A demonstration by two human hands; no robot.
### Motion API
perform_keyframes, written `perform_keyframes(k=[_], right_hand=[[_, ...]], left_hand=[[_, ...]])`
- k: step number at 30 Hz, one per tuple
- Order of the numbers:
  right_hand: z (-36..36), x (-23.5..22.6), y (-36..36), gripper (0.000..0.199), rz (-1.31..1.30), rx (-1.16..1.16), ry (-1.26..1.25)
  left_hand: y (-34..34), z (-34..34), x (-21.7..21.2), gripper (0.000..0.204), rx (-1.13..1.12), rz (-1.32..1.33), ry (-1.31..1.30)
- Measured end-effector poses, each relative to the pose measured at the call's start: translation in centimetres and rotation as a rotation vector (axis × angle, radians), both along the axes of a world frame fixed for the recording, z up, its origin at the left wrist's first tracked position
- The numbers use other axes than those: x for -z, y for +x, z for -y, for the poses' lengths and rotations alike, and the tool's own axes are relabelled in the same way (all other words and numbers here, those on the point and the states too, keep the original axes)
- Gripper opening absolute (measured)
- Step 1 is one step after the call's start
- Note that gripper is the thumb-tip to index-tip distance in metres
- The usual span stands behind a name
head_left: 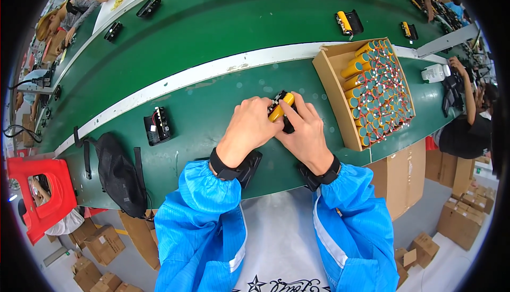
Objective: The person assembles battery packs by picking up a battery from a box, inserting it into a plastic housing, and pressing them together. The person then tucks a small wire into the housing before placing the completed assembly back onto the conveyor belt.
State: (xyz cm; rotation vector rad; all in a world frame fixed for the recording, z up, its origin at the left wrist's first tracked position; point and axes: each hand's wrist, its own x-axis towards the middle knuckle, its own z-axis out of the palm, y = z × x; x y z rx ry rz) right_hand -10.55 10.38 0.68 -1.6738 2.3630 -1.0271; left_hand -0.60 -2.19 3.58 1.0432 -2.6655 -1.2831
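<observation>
Both my hands meet over the green bench in front of me, around a yellow cylindrical battery [280,107] and a black plastic housing [278,96]. My left hand [248,124] has its fingers closed on the housing's left side and the near end of the battery. From the right, my right hand [306,132] presses its fingers against the battery and the housing. The battery lies slantwise at the housing; how deep it sits is hidden by my fingers. Off to the left lies another black housing [158,126] with a small circuit board and wires in it.
A cardboard box [337,106] of upright yellow batteries with red wires stands right of my hands. A black bag [120,172] lies at left, a white bottle [435,73] at far right. Beyond a white rail [212,68], a green belt [223,31] carries more housings. Other people work around.
</observation>
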Motion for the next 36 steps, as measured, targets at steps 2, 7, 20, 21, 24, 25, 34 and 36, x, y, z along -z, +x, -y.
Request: perform_keyframes(k=[2, 7, 20, 21, 24, 25, 34, 36], right_hand=[[0.0, 0.1, 0.0, 0.056, 0.018, 0.003, -0.019], [0.2, 0.3, 0.0, 0.055, 0.008, 0.009, -0.048], [-0.1, 0.1, 0.5, 0.057, 0.038, 0.043, -0.01], [-0.1, 0.0, 0.6, 0.057, 0.041, 0.053, 0.005], [0.1, -0.2, 0.4, 0.056, 0.049, 0.041, 0.013], [0.1, -0.2, 0.3, 0.055, 0.051, 0.035, 0.015], [-0.1, 0.1, 0.2, 0.054, 0.028, 0.018, 0.014], [0.1, 0.0, 0.4, 0.054, 0.011, 0.031, 0.02]], left_hand=[[0.0, 0.2, -0.2, 0.043, 0.015, 0.023, 0.036], [0.1, 0.2, 0.1, 0.039, -0.013, 0.008, 0.05], [-0.2, -0.2, 0.7, 0.037, 0.005, -0.02, -0.023], [-0.2, -0.3, 0.7, 0.037, 0.001, -0.016, -0.029], [-0.2, -0.2, 0.5, 0.031, 0.008, -0.041, -0.046], [-0.2, 0.0, 0.3, 0.029, 0.011, -0.056, -0.056], [0.0, 1.4, -0.1, 0.041, -0.015, 0.023, 0.214], [0.0, 1.2, 0.2, 0.04, -0.021, 0.018, 0.167]])
